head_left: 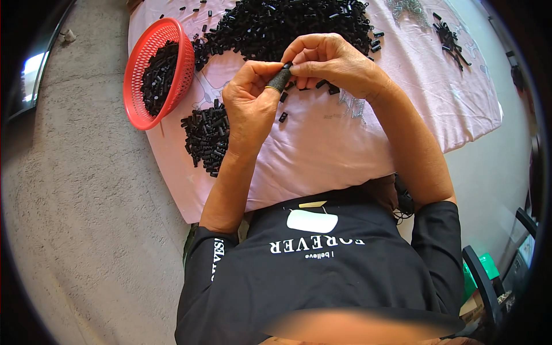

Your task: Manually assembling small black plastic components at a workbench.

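At frame centre, a small black tube [286, 67], judged light and stiff, was pinched endwise between left hand [251, 100] and right hand [328, 60].

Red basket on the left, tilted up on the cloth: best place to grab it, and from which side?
Take the red mesh basket by its outer left rim, coming in from the left over the grey floor. It leans on edge with its open face toward the black pieces, so that rim is bare and away from both hands.

A home piecework spot: pink cloth [322, 155] on carpeted floor [86, 230] (heaps of small black parts [287, 26], red basket [172, 34]).
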Available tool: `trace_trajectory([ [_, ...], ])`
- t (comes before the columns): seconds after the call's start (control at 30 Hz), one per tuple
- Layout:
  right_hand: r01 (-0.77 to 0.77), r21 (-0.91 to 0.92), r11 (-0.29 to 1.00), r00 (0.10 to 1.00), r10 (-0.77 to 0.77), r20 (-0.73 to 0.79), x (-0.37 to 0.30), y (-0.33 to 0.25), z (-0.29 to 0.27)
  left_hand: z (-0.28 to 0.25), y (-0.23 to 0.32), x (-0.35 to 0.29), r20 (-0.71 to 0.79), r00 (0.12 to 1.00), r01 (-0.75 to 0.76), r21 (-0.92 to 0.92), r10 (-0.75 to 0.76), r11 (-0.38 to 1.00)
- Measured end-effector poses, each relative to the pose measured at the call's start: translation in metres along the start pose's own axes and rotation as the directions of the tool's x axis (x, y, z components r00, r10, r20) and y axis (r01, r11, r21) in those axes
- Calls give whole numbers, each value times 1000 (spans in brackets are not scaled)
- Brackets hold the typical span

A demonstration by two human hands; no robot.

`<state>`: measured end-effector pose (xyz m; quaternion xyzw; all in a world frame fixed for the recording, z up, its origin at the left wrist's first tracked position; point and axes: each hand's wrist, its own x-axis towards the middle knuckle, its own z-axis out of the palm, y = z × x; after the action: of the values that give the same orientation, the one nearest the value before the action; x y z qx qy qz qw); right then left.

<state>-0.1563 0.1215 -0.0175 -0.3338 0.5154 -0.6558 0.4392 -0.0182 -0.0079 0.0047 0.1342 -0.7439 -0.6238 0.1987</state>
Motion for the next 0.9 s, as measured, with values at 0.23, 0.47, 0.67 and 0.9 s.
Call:
trace_trajectory([
  [0.23,-10,4,1000,1000,10,24,0,0,0,0,-11,-3,-11,994,-109,182,113,977],
  [0.47,-16,-22,1000,1000,16,3,1,2,-2,2,-8,-5,9,976,-200,421,216,885],
  [0.67,60,-9,998,980,-61,-189,5,4,-7,9,-10,-17,179,976,-191,430,124,883],
  [0.9,127,16,992,978,-122,-171,5,9,-10,23,-17,-30,420,893,-370,482,162,794],
])
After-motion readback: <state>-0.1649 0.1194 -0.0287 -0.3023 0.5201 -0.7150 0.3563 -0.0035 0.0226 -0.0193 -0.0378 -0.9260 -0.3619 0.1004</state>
